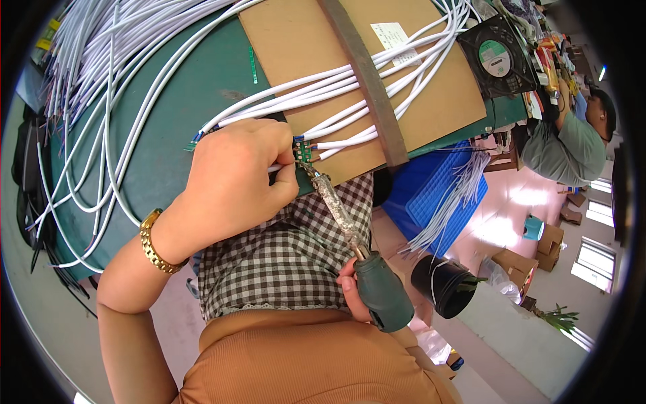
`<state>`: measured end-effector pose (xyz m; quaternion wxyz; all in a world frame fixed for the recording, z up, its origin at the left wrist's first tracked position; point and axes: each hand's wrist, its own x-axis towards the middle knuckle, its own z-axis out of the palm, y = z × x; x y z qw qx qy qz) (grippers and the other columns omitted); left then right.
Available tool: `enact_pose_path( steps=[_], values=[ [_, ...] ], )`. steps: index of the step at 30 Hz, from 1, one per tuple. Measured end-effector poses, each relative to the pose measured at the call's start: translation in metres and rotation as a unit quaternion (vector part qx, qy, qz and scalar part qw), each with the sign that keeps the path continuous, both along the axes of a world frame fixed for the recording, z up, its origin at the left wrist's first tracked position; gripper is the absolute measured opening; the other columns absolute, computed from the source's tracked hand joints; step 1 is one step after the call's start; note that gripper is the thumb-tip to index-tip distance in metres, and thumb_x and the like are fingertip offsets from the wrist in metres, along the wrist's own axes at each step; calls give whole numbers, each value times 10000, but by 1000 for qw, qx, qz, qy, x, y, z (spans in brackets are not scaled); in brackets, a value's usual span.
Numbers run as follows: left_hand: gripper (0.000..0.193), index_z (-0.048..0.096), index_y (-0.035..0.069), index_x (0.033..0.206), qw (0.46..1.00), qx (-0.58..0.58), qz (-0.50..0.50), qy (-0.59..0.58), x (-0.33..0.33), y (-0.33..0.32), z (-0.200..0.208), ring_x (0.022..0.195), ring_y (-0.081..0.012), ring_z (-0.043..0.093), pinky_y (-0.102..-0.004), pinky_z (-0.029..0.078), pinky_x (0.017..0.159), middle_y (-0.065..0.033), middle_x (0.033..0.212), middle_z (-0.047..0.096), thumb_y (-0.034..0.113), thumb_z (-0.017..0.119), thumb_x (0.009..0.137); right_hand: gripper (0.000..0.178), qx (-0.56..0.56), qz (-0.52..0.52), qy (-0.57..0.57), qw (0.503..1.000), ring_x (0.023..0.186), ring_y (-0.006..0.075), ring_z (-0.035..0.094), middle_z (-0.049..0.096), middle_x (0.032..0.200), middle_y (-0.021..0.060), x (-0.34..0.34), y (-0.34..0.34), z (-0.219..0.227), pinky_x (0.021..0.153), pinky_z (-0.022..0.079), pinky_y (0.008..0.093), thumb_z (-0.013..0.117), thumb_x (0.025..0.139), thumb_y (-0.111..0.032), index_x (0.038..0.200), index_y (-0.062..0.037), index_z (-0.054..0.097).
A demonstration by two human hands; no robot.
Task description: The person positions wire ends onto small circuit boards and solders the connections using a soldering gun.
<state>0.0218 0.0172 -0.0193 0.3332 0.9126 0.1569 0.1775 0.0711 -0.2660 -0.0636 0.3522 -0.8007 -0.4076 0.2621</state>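
My right hand (354,296) is wrapped round the dark green handle of a soldering iron (382,293). The iron's crusted metal barrel slants up and left, and its tip is at a small green circuit board (304,151) near the bench's front edge. Several white cables (346,139) end in thin bare-tipped wires at that board. Just left of the board, my left hand (235,172) is closed in a pinch. A short piece of white cable (274,168) shows between its fingers; the wire end by the fingertips is too small to make out.
A flat metal bar (367,77) lies across the cables on a brown cardboard sheet (296,34). Loose white cables (134,40) crowd the green bench's left. A black fan (496,57) sits at right, a blue crate (431,195) below it. Another person (572,151) works at far right.
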Motion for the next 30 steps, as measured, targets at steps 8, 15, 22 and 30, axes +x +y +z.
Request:
enact_pose_path(
  steps=[8, 15, 22, 30],
  values=[
    [133, 507, 37, 670, 1000, -1, -2, -4, -2, -2, -1, 585, -283, 536, -351, 429, 531, -102, 637, 520, 7, 624, 614, 121, 25, -76, 56, 995, 680, 264, 606, 624, 760, 87, -5, 8, 11, 601, 490, 365, 662, 738, -107, 855, -82, 644],
    [74, 538, 48, 675, 1000, 7, -8, 19, -1, 1, 4, 648, -286, 581, -383, 462, 561, -87, 659, 569, 50, 604, 643, 166, 27, 45, 4, 999, 704, 154, 597, 542, 899, 132, -1, 7, 13, 628, 504, 290, 539, 861, -17, 994, -20, 440],
    [119, 525, 29, 682, 1000, -7, -10, -9, -2, 1, 2, 597, -284, 555, -358, 438, 534, -103, 659, 541, 9, 630, 631, 230, 96, 28, 78, 992, 709, 160, 603, 550, 913, 141, 7, 15, 22, 685, 509, 325, 546, 857, -23, 1067, -17, 453],
    [131, 589, 21, 777, 995, 82, -32, -42, -18, -8, 7, 674, -272, 536, -338, 447, 594, -99, 720, 526, -21, 647, 667, 361, 338, -81, 177, 921, 661, 181, 584, 567, 939, 187, -2, 8, -10, 642, 498, 330, 594, 858, -147, 1152, -26, 423]
  ],
)
